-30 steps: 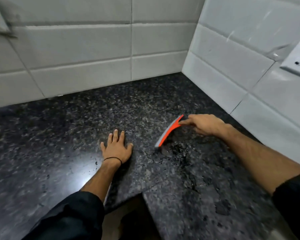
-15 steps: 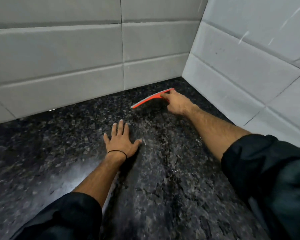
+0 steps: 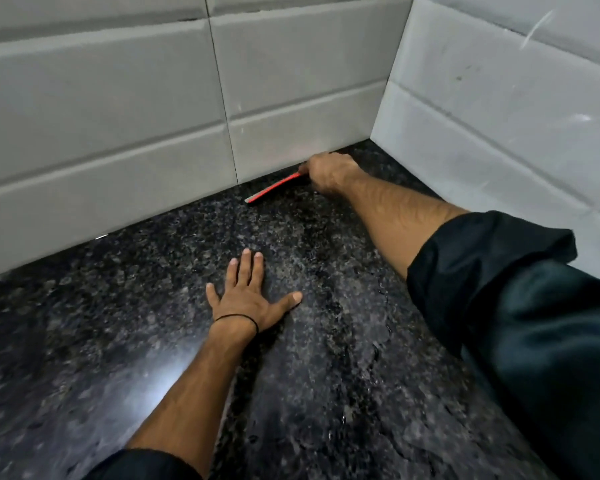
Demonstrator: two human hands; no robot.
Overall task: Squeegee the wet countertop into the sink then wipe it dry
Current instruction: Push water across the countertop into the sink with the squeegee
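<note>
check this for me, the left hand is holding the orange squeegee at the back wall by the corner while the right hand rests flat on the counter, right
Not quite: the hands are swapped. In the head view the right hand holds the orange squeegee at the foot of the back wall near the corner, while the left hand rests flat, fingers spread, on the counter.

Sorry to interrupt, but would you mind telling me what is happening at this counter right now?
A person is squeegeeing a wet black granite countertop. The right hand grips a red squeegee set down at the back, close to the foot of the tiled wall near the corner. The left hand lies flat on the stone, fingers spread, holding nothing. Water shows on the surface in front of the blade. No sink or cloth is in view.
</note>
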